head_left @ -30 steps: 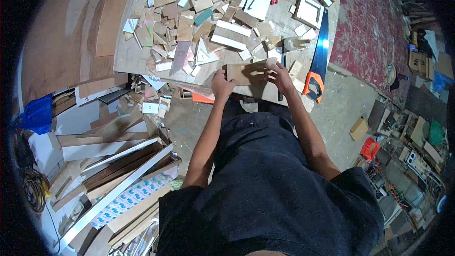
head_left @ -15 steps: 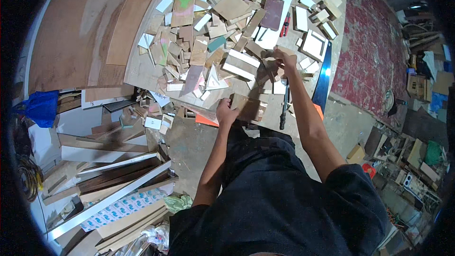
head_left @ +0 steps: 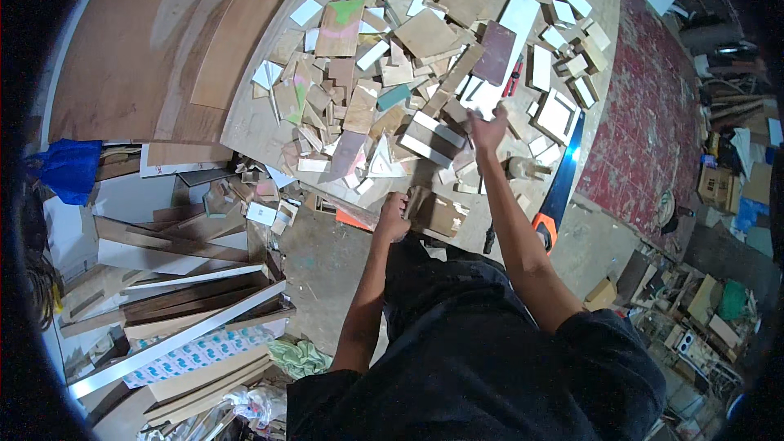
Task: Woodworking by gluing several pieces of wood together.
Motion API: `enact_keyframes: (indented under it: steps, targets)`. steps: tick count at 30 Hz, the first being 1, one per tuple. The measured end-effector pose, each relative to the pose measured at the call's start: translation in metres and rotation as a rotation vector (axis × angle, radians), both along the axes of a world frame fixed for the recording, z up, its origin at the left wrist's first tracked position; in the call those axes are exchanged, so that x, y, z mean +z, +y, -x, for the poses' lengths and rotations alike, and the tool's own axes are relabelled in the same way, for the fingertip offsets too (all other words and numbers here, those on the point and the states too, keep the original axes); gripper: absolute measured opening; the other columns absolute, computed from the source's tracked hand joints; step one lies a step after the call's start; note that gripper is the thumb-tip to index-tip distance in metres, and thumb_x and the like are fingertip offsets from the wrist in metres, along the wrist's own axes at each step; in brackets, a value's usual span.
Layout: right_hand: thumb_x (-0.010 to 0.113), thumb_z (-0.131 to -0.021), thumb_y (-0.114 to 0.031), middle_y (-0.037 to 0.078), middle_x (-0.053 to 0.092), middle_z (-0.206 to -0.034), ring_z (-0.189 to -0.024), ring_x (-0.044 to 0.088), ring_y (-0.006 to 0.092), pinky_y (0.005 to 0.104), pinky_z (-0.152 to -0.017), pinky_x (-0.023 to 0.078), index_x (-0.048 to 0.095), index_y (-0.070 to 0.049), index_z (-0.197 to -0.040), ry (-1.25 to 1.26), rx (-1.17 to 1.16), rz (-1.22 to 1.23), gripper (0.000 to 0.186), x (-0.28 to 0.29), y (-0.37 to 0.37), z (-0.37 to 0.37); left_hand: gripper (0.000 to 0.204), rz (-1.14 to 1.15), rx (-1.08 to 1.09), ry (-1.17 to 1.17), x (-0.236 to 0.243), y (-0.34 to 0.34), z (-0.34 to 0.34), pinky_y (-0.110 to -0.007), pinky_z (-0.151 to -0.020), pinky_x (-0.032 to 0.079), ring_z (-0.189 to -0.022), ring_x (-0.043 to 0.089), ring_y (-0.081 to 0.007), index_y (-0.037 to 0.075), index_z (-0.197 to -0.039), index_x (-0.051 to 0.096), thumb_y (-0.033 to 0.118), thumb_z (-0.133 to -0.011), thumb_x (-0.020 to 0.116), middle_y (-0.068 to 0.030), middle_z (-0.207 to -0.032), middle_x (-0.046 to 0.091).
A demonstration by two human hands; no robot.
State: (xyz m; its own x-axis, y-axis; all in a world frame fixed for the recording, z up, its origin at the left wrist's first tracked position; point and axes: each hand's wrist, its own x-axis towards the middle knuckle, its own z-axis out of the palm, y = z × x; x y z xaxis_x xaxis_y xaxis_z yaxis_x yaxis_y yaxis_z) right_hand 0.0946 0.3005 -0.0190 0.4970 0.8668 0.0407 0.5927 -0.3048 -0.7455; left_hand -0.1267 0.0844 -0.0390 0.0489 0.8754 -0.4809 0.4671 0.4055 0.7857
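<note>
At the table's near edge, my left hand (head_left: 394, 217) is closed against the left end of a brown wooden block (head_left: 439, 213); its fingertips are partly hidden. My right hand (head_left: 488, 128) reaches over the table, thumb and fingers apart, with nothing visible between them. It is nearest to a long white board (head_left: 519, 16), on which lie a dark reddish-brown rectangular piece (head_left: 494, 53) and a small dark tool (head_left: 473, 88). A red and black tool (head_left: 513, 79) lies just beyond this hand. Left of it is a white-edged wood piece (head_left: 431, 140).
Wood offcuts (head_left: 359, 106) crowd the table's middle and left. To the right rests a handsaw (head_left: 545, 227) with an orange and black handle. Large wooden panels (head_left: 139, 41) stand at the far left. Below them, boards and strips (head_left: 188, 302) are piled on the floor.
My right hand has drawn back toward me from the offcuts, and its fingers have parted. My left hand stays at the block. The whole view has shifted, putting the table lower and further right.
</note>
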Motion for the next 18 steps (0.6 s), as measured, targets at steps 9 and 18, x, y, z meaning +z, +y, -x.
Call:
enact_keyframes:
  steps: [9,18]
  targets:
    - [0.076,-0.076,-0.013,0.014,0.067,-0.111,-0.078,0.069,0.0256,0.0355,-0.07,0.055,0.063,-0.005,-0.117,-0.02,0.747,-0.038,0.044,0.024,0.073,0.11,0.074,-0.047,0.069,-0.185,-0.032,-0.011,0.002,-0.036,-0.077,0.052,-0.092,0.06,-0.024,0.004,-0.122,0.05,0.006,-0.056,0.085,-0.0092,-0.106,0.06]
    - [0.067,-0.074,-0.008,0.013,0.046,-0.138,-0.128,0.043,0.0383,0.0407,-0.094,0.053,0.04,-0.012,-0.14,-0.726,0.982,-0.118,0.071,0.028,0.123,0.184,0.062,-0.185,0.142,-0.199,-0.021,-0.01,-0.011,-0.04,-0.075,0.046,-0.085,0.053,-0.0294,0.006,-0.104,0.053,-0.001,-0.049,0.08,-0.0116,-0.094,0.05]
